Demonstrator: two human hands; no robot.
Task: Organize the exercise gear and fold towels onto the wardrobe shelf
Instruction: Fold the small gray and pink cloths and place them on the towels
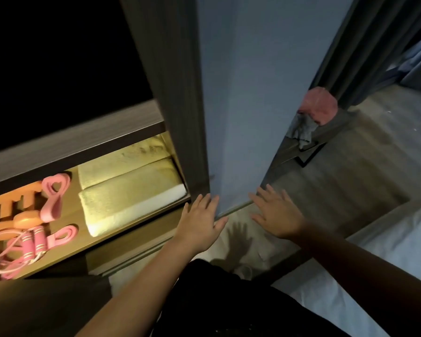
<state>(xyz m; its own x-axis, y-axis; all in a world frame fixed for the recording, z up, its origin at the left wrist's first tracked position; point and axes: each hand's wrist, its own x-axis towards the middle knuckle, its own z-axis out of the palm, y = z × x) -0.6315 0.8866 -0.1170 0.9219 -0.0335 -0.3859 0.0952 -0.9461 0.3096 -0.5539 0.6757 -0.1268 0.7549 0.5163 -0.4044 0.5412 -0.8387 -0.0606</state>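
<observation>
On the lit wardrobe shelf [131, 235] lie two folded pale towels [131, 193], one behind the other. Left of them are pink resistance bands [54, 197], orange dumbbells [10, 205] and a pink jump rope [26, 248] with coiled cord. My left hand [201, 221] rests flat, fingers spread, at the lower edge of the pale blue wardrobe door [243, 113], just right of the towels. My right hand [276, 214] lies flat with fingers apart against the door's other side. Both hands hold nothing.
A dark grey upright post [180, 98] borders the shelf on the right. The compartment above the shelf is dark. A pink and grey cloth heap [317, 108] lies on the wooden floor beyond the door. White bedding [374, 283] is at lower right.
</observation>
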